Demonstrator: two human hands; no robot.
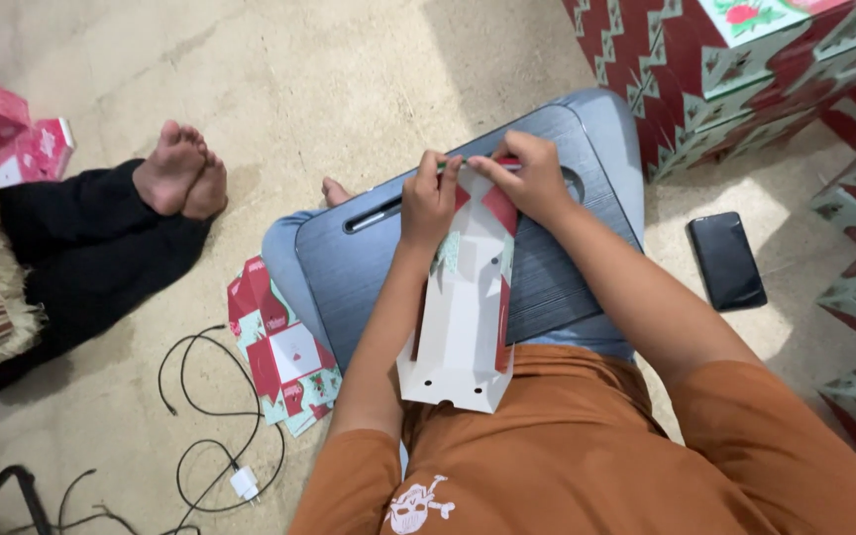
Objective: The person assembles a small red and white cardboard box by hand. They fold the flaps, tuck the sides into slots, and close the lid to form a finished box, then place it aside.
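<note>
A flat cardboard box blank (pixel 463 307), white inside with red and green print at its edges, lies lengthwise on a dark grey lap tray (pixel 547 287) across my legs. My left hand (pixel 428 198) pinches the blank's far end from the left. My right hand (pixel 527 178) grips the same far end from the right, fingertips meeting the left hand's. The near end of the blank rests against my orange shirt.
Several flat printed blanks (pixel 284 352) lie on the beige floor at my left, beside a black cable with a white charger (pixel 243 482). A black phone (pixel 726 260) lies at right. Stacked red and green boxes (pixel 745 69) stand far right. Another person's bare feet (pixel 182 173) rest at left.
</note>
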